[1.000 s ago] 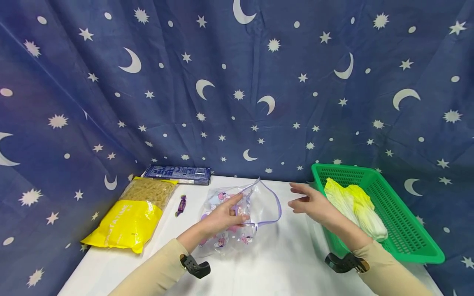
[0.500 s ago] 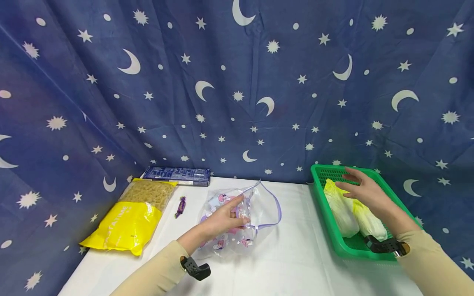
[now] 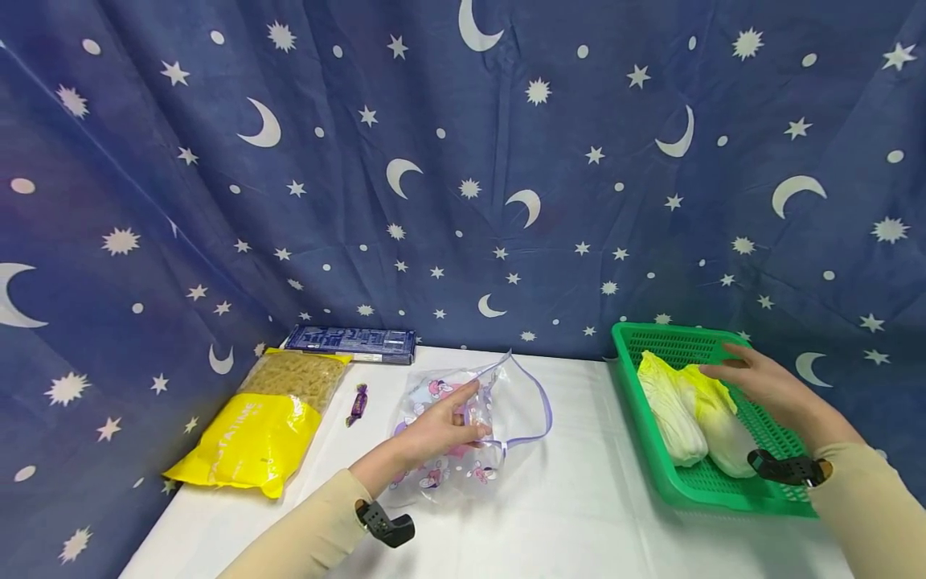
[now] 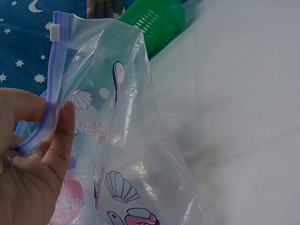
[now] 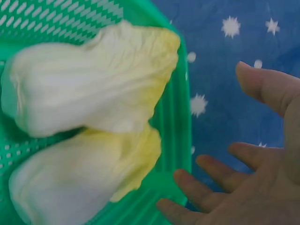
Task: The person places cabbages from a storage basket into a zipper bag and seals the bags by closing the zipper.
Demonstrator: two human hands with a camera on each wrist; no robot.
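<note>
My left hand (image 3: 434, 430) pinches the purple zip edge of a clear slider bag (image 4: 140, 159) printed with shells and pink cartoon figures. Its mouth gapes toward the right, and a white slider (image 4: 55, 33) sits on the zip in the left wrist view. Over at the right, my right hand (image 3: 781, 398) hovers above the green basket (image 3: 640, 426) with spread fingers and holds nothing. Two napa cabbages lie side by side in that basket: the left cabbage (image 3: 673, 418) and the right cabbage (image 3: 727, 438), yellow leaf ends pointing away from me. The right hand's fingertips are near the right cabbage's leaves.
On the left lies a yellow bag of pasta (image 3: 253, 434), with a flat blue packet (image 3: 362, 344) behind it. A small purple wrapped candy (image 3: 358, 404) lies between the pasta and the clear bag. A blue moon-and-star curtain (image 3: 463, 177) hangs behind the white table (image 3: 564, 515).
My right hand has moved right, from beside the bag's mouth to over the basket and across the cabbages. The left hand keeps its hold on the bag.
</note>
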